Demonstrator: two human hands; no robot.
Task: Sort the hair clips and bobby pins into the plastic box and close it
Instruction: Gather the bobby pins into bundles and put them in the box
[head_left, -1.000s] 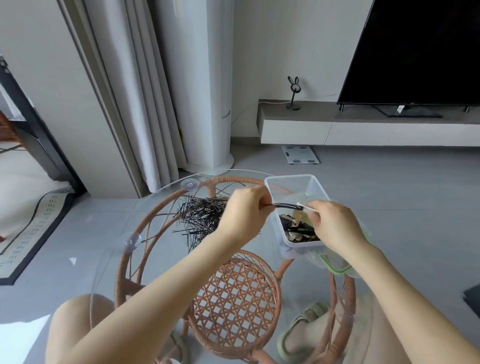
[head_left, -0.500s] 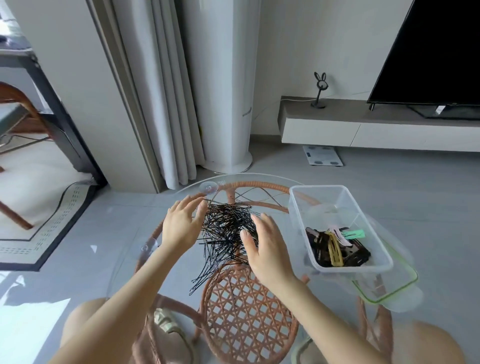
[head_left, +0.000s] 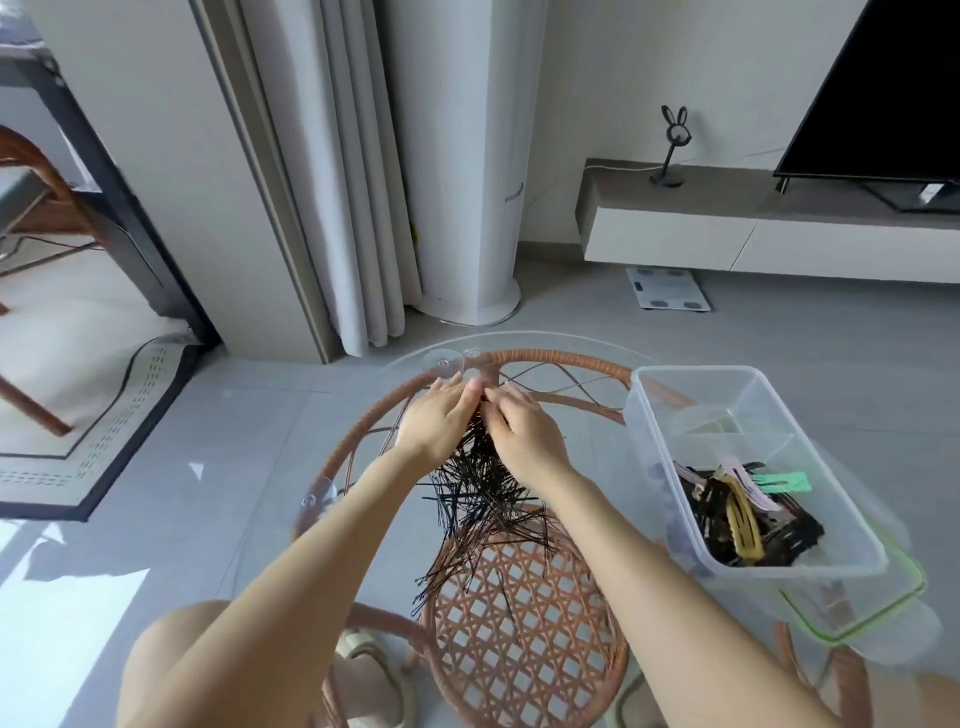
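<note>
- Our left hand (head_left: 434, 421), which half a second ago lay spread at the far left edge of the bobby pins (head_left: 480, 499), now presses in from that side, fingers together and curled toward the right hand.
- The pile sits on the glass counter (head_left: 260, 519), mid-surface, and looks narrower at the far end than before; we judge we are raking loose pins into a bundle for one lift.
- Our right hand (head_left: 524, 434) has moved up from the near side of the pile to meet the left; the fingertips of both nearly touch at the far end. Whether either hand already pinches any pins we cannot tell, since the fingers cover that spot.
- The plastic box (head_left: 670, 467) stands open to the right, well apart from the pile, with the hair clips (head_left: 743, 514) lying in its near end; no loose pins from the pile have gone in yet, as far as we can make out.
- Its lid (head_left: 878, 613) lies under the box, mostly hidden, its clasps unreadable.
</note>
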